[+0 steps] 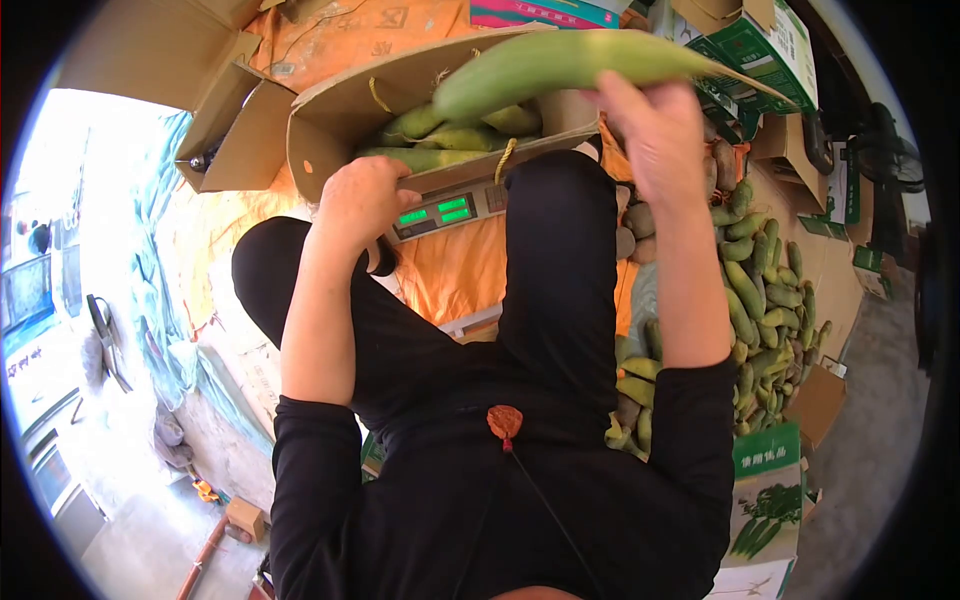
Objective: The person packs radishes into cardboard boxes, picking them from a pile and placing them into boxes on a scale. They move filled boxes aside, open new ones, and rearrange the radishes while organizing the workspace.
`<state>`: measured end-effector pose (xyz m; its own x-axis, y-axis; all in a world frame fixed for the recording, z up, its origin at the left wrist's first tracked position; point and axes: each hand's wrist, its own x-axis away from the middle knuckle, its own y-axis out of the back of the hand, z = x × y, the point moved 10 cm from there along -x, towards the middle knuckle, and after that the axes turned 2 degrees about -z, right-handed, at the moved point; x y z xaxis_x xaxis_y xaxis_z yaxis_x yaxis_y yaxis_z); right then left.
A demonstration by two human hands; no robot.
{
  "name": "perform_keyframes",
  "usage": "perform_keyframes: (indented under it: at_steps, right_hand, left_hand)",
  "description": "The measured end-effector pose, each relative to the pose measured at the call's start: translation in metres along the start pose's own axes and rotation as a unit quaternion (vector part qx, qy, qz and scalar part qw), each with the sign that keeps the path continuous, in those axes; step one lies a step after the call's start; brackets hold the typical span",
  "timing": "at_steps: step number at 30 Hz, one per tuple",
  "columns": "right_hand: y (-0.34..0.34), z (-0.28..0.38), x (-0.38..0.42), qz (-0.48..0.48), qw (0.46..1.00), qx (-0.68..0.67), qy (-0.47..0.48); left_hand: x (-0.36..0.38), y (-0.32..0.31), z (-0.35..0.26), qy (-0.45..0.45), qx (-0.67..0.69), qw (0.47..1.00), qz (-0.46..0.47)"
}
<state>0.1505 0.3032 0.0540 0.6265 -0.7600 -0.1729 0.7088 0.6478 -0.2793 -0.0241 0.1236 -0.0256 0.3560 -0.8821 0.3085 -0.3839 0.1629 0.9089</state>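
Note:
My right hand is closed around a long green radish, held level above a cardboard box. The radish has a thick rounded end on the left and a thin pale root tip on the right; it is slightly blurred. Inside the box lie several more green radishes. At the box's near left, my left hand grips the near wall's rim, thumb on the outside. Beneath the box, a digital scale shows lit green displays. Yellow rope handles hang from the box walls.
A large pile of green radishes lies to the right. Printed green cartons stand at lower right and upper right. Orange sheeting covers the floor under the scale. An open cardboard carton sits left of the box.

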Motion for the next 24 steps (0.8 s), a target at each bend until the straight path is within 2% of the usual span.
perform_keyframes:
  at_steps: [1, 3, 4, 7, 10, 16, 17, 19, 24]
  right_hand:
    - [-0.001, -0.011, -0.002, 0.000, 1.000, 0.001, -0.002]
    - [0.010, -0.043, 0.000, -0.044, 0.990, 0.132, -0.031]
    - [0.017, -0.049, 0.005, -0.043, 0.990, 0.133, -0.032]
    - [0.064, -0.058, 0.028, -0.102, 0.972, 0.192, -0.092]
    - [0.109, -0.064, 0.057, -0.148, 0.944, 0.276, -0.100]
    - [0.189, -0.140, 0.164, -0.196, 0.911, 0.287, -0.222]
    - [0.192, -0.147, 0.180, -0.198, 0.911, 0.286, -0.222]
    - [0.203, -0.179, 0.227, -0.231, 0.880, 0.235, -0.341]
    - [0.218, -0.235, 0.299, -0.244, 0.864, 0.202, -0.392]
  left_hand:
    - [0.001, 0.000, 0.000, 0.001, 0.002, 1.000, 0.002]
    - [0.001, 0.004, 0.000, 0.001, 0.025, 1.000, -0.008]
    - [0.001, 0.004, 0.001, 0.002, 0.027, 1.000, -0.008]
    - [0.002, 0.008, -0.002, -0.017, 0.011, 0.999, -0.028]
    - [0.000, 0.005, 0.001, 0.023, 0.019, 1.000, 0.007]
    - [0.000, 0.005, -0.004, 0.016, 0.022, 1.000, 0.008]
    - [-0.001, 0.009, -0.003, 0.014, 0.037, 0.999, -0.024]
    - [-0.002, 0.015, -0.003, 0.010, 0.048, 0.997, -0.056]
    - [-0.008, 0.009, -0.008, -0.004, 0.025, 0.999, -0.036]
